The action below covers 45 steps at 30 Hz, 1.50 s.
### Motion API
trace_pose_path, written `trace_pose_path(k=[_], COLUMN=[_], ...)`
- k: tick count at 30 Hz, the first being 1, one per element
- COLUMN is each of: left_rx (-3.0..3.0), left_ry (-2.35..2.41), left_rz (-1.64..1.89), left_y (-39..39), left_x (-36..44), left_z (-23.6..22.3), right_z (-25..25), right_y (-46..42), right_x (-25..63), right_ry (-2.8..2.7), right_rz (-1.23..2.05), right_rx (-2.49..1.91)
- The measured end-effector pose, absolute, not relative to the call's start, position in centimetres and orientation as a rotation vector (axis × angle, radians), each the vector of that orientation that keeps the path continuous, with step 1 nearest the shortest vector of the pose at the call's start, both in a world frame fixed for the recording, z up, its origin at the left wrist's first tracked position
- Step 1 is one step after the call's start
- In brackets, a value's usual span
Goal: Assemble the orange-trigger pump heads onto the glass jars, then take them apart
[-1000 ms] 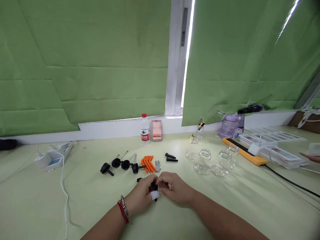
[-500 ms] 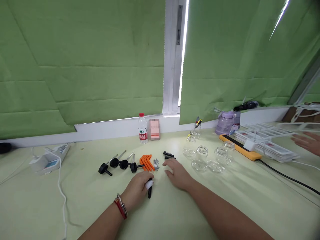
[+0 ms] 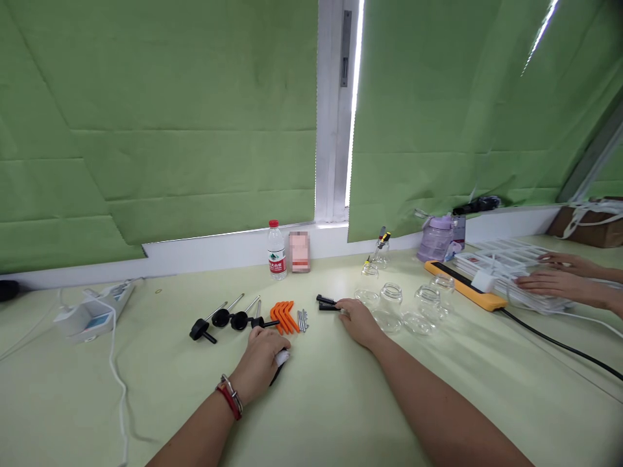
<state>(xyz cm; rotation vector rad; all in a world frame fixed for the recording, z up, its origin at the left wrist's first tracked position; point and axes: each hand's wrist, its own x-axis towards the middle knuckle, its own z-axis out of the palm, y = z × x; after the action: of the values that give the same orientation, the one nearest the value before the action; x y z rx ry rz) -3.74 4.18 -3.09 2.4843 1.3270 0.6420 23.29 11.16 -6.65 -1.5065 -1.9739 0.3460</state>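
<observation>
My left hand (image 3: 260, 360) is closed around a slim black part (image 3: 278, 373), whose lower end sticks out below the fingers. Something white shows at its thumb. My right hand (image 3: 361, 322) has its fingertips closed at the right end of the black toothed pieces (image 3: 327, 303), which lie side by side. Left of them lie several small metal screws (image 3: 302, 320) and a row of orange angled pieces (image 3: 284, 317). Farther left, black round-headed parts with metal rods (image 3: 199, 329) lie in a line, the nearest just beyond my left hand.
Clear glass jars (image 3: 390, 295) and clear discs (image 3: 387, 322) are right of my right hand. A water bottle (image 3: 276, 253) and pink box (image 3: 299, 251) stand behind. An orange power strip (image 3: 467, 287) lies rightward; another person's hands (image 3: 548, 282) rest over white trays. A white cable (image 3: 117, 370) runs at left.
My right hand has shifted right to the end of the toothed pieces, uncovering more of them. My left hand has moved left with the black part. The other person's hands have reached the trays.
</observation>
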Motion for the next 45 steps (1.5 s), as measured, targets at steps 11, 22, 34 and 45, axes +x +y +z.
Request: trace_pose_path(k=[11,22,34,45], left_rx=[2.422,2.346,2.367,2.458], left_ry=[1.359,1.407,1.528,1.655], left_rz=[0.654,0.651,0.495,0.281], left_y=[4.6,4.7,4.9,4.2], left_x=[-4.2,-4.8,-5.9,-5.8], left_z=[-3.0,-3.3,-3.0,-2.1], right_z=[-6.0,-6.4,-6.2,-6.5], right_y=[10.9,10.9,10.7,10.8], right_x=[22.7,23.0,23.0,23.9], right_ry=[-1.960,-1.907,-2.003,-1.998], right_rz=[0.381,0.481,0.437,0.626], right_rx=[-1.521,-1.494,-1.471,-1.486])
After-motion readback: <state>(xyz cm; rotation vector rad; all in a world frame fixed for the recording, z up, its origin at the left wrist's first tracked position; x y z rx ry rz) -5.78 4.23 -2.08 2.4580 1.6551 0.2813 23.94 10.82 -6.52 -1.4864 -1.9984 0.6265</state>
